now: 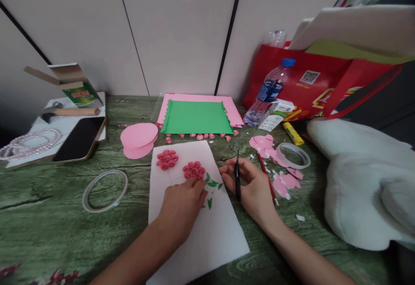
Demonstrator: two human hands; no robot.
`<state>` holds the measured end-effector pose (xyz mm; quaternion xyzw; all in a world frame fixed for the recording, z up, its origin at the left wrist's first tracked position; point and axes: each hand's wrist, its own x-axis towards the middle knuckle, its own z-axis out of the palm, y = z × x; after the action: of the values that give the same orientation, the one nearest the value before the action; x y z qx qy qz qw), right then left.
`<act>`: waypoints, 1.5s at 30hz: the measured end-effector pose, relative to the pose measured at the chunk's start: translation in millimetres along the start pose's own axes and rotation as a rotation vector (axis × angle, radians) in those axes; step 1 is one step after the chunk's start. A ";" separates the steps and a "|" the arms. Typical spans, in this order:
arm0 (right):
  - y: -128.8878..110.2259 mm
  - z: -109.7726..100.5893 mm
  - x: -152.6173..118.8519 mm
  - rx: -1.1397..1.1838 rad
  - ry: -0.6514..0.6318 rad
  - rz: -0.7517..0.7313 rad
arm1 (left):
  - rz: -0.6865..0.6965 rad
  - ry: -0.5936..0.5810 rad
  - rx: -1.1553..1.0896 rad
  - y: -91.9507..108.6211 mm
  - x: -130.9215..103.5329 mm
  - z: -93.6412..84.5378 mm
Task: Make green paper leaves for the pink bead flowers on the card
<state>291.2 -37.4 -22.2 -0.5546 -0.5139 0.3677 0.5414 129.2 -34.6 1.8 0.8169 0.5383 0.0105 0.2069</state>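
Note:
A white sheet of paper [194, 250] lies in front of me with two clusters of rolled pink paper flowers, the left cluster [167, 159] and the right cluster [193, 170]. My left hand [183, 200] rests over the sheet just below the right cluster, fingers curled and thumb close to the index finger; whatever they pinch is hidden. Small green paper leaves [212, 183] lie beside its fingertips. At the sheet's right edge my right hand [251, 185] grips black scissors [237, 179], seen edge-on with the tip pointing away from me.
Green folded paper [196, 118] lies at the back, with pink rolls along its front edge. Pink discs [138, 138] and a tape roll [105, 191] are left; scraps [287, 181], another tape roll [293, 155] and a pencil [266, 177] right. A bottle [269, 90] stands behind.

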 end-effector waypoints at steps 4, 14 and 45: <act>1.6 0.5 0.2 0.010 -0.018 0.013 | -0.018 -0.062 0.056 4.7 -0.1 3.1; 1.5 2.3 1.0 0.045 -0.016 0.029 | -0.104 -0.086 0.034 -1.0 1.6 -0.7; 0.4 1.8 -0.7 0.079 -0.031 0.002 | 0.108 0.108 -0.075 -7.9 -2.3 -0.8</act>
<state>289.3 -37.7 -23.0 -0.5274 -0.5070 0.3968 0.5544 121.1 -33.7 0.2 0.8346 0.5031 0.0859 0.2073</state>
